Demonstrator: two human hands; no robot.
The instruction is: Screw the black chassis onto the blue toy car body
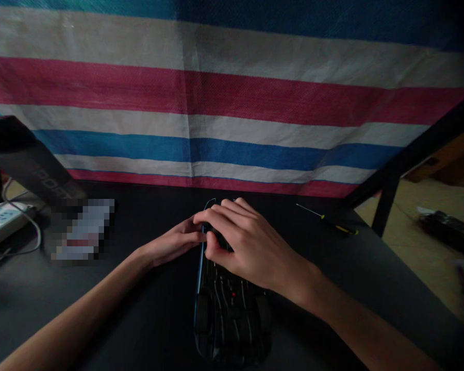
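A toy car [232, 314] lies upside down on the dark table, its black underside and wheels facing up and a blue body edge showing along its left side. My right hand [243, 237] arches over the car's far end, fingers bent and thumb tucked in. Against the far left side of the car, my left hand [178, 241] has its fingertips pressed close to my right fingers. Whatever small part lies between the fingertips is hidden.
On the black table [139, 309], a screwdriver [328, 221] lies at the right. A pixelated flat object [87, 232], a power strip [7, 221] and a grey box [42, 170] are at the left. Behind hangs a striped sheet [255, 98].
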